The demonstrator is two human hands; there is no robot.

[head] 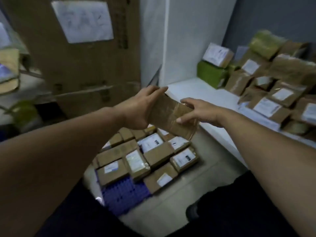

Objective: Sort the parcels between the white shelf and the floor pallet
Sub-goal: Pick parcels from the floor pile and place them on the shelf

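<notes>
A flat brown taped parcel (168,115) hangs in the air between the shelf's left end and the pallet below. My left hand (142,110) holds its left end, with the fingers stretched along the top edge. My right hand (198,112) grips its right side, thumb underneath and fingers spread over the tape. The white shelf (201,93) runs along the right and carries several brown parcels (266,106) with white labels. Below the hands, a blue floor pallet (123,195) bears several labelled brown boxes (153,151).
A tall cardboard box (82,65) with a white paper sheet stands against the wall at the left. Green parcels (210,74) sit at the shelf's back. Light floor shows to the right of the pallet, beside my dark trousers.
</notes>
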